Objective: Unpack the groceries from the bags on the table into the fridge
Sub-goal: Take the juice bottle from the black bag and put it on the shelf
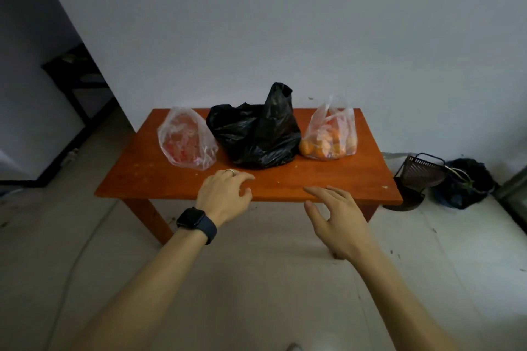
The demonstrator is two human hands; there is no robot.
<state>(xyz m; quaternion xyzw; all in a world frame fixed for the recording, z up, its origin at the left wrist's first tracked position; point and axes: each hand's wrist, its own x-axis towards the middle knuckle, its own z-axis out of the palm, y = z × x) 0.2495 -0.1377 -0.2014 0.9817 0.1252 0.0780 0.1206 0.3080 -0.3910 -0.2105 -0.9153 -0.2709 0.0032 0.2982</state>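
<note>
Hands: left hand (225, 194) and right hand (339, 219) both released, empty, poised to reach.
Bags: black bag (256, 134) centred on tabletop (313, 179), probably first.

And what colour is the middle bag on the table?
Black and opaque; the middle bag stands between two clear plastic ones, shown in the head view.

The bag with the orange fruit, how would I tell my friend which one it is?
Find the wooden table against the pale wall; three bags sit in a row on it. Take the clear bag at the right end. Its middle neighbour is a black bag, and the clear bag at the left end holds red things, not round orange fruit.
</note>
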